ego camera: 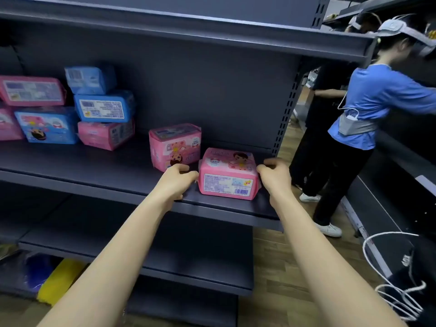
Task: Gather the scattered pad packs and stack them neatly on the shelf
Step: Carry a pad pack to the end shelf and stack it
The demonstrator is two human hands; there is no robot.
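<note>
near the front of the dark grey metal shelf (106, 166), left hand (175, 182) and right hand (274, 178) clamped curled fingers on a flat pink plastic pad pack (227, 178).

I'm looking at a front pack (228, 172) showing pink, with a white label (224, 184) and blue barcode (241, 191); the rear pack (174, 147) is showing pink with a cartoon print. Blue packs (102, 107) are sitting on the dark slate shelf (94, 166); the floor (271, 253) is showing brown wood grain.
</note>
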